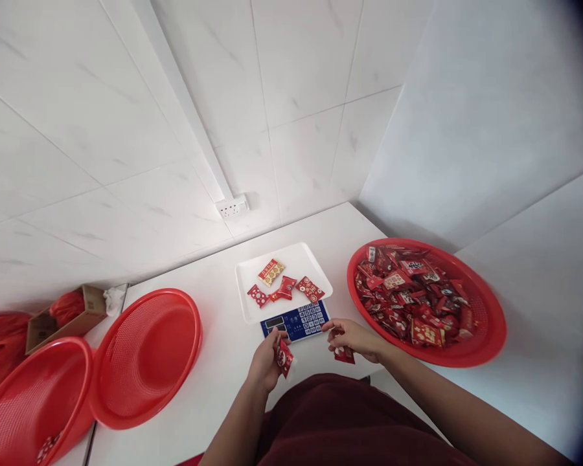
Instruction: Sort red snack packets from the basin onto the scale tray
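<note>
My left hand (267, 362) holds a small red packet (284, 357) between thumb and fingers, in front of the blue scale (298, 321). To its right, my right hand (352, 338) is closed on another red packet (344, 355), which hangs below the fingers. The white tray (250, 312) rests on the scale and carries several small packets, among them a red-and-yellow one (271, 272) and a patterned red one (309, 289). Neither hand touches the tray.
Right of the scale stands a red basket (496, 323) full of red packets. Two more red baskets stand left, one with nothing visible inside (148, 359), another with a few packets (34, 401). Behind them is a cardboard box (94, 307) with red bags. A socket (233, 206) is on the wall.
</note>
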{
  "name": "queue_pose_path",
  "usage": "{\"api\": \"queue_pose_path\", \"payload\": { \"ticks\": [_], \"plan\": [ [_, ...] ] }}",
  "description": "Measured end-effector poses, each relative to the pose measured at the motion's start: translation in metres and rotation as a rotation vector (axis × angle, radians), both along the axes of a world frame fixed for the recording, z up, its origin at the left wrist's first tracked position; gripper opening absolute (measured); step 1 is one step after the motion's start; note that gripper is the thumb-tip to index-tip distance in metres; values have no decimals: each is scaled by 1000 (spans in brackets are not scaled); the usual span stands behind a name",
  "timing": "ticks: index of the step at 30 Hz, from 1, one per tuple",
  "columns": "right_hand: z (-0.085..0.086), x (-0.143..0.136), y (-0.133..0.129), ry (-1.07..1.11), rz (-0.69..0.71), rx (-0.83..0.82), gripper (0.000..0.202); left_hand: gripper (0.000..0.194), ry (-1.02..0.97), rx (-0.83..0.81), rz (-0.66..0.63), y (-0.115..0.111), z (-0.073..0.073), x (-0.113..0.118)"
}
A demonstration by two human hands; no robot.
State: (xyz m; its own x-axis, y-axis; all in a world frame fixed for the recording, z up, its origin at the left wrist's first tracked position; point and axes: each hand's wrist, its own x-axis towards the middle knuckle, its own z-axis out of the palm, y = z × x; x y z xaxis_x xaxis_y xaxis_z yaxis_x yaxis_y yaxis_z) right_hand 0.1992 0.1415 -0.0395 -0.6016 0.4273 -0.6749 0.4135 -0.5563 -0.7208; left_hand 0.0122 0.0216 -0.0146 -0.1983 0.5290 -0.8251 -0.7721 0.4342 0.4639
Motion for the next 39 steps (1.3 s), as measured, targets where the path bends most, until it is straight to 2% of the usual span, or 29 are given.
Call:
{"api": "queue_pose_path", "payload": {
  "ticks": [5, 10, 14, 17, 19, 21, 24, 27, 30, 34, 36, 39],
  "plan": [
    [-7, 10, -3, 18, -29, -41, 28, 14, -147, -33, 29, -19, -7, -2],
    [4, 2, -4, -110, -43, -26, 21, 16, -166, -71, 68, -35, -13, -3],
    [10, -11, 1, -103, -154, 50, 28, 13, -137, -55, 82, -35, -12, 0],
    [8, -20, 3, -82, -212, 97, 41, 9, -112, -35, 81, -33, -9, 3],
    [7, -24, 3, -46, -175, 115, 53, 8, -97, -27, 74, -31, -7, 4],
    [6, -26, 1, 7, -55, 110, 61, 9, -75, -15, 67, -29, -7, 4],
    [7, -26, -5, 68, 118, 36, 58, 13, -36, 30, 57, -24, -6, 5],
    [11, -26, -11, 154, 159, -76, 62, 20, 29, 141, 33, -12, -1, 13],
    [18, -30, -20, 298, 167, -190, 67, 23, 233, 279, -65, 4, 5, 28],
    [28, -33, -26, 369, 83, -241, 56, 19, 715, 348, -363, 25, 8, 37],
    [31, -28, -22, 341, 12, -229, 52, 24, 1002, 332, -464, 34, 4, 24],
    [30, -10, -5, 258, -151, -149, 42, 31, 1418, 228, -493, 47, -8, -15]
  ]
}}
